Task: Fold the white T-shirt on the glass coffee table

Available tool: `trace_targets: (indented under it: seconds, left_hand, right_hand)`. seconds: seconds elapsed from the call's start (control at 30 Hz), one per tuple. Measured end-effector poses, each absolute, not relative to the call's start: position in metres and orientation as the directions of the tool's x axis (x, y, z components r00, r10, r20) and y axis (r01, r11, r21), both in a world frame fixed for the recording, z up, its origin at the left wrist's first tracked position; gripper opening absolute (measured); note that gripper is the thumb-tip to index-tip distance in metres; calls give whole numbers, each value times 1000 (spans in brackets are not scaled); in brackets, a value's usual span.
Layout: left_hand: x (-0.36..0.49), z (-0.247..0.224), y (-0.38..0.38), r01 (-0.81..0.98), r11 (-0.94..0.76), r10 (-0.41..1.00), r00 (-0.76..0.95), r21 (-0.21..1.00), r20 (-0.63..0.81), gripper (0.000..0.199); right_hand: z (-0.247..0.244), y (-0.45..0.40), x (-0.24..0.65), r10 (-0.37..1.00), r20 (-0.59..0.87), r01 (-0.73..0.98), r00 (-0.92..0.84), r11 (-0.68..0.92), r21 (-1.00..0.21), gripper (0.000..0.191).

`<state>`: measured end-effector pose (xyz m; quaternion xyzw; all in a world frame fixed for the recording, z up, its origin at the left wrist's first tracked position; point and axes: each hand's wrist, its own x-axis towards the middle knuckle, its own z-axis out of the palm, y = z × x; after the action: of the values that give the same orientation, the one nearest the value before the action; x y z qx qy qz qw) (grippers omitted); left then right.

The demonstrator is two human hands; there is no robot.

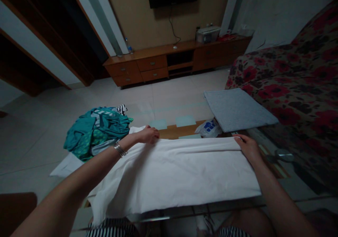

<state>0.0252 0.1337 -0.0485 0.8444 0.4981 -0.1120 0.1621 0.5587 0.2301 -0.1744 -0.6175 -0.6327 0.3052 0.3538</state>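
A white garment (190,173) lies spread in a long folded strip across the glass-topped table in front of me; its exact kind is not clear. My left hand (148,135), with silver bangles at the wrist, has its fingers closed on the far edge, left of the middle. At the far right corner, my right hand (246,147) pinches the cloth between thumb and fingers. The left end of the garment is loose and rumpled and hangs over the near edge.
Teal and green clothes (97,131) are heaped at the left. Right of the garment are a plastic bag (209,128) and a folded grey-blue cloth (239,109), near a floral sofa (285,85). A wooden TV cabinet (153,68) stands against the far wall.
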Motion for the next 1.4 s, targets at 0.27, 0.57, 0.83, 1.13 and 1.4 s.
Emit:
trace_targets:
  seconds: [0.27, 0.57, 0.83, 1.13, 1.4]
  left_hand:
    - [23, -43, 115, 766, -643, 749, 628, -2, -211, 12]
    - [22, -40, 88, 768, -634, 762, 602, -88, -239, 15]
    - [28, -40, 109, 837, -536, 786, 543, 115, -294, 12]
    - [39, -35, 126, 679, -729, 642, 723, 89, -256, 12]
    - [26, -36, 141, 743, -667, 694, 594, -54, -406, 7]
  right_hand:
    - [-170, 226, 555, 997, 77, 570, 10, 57, -820, 45]
    - [-169, 226, 555, 996, 89, 592, 15, 62, -803, 46]
    - [-166, 223, 553, 994, 110, 580, 23, 77, -811, 45]
    - [-159, 221, 549, 992, 123, 602, 26, 82, -794, 45]
    - [-161, 223, 551, 994, 107, 592, 32, 67, -803, 45]
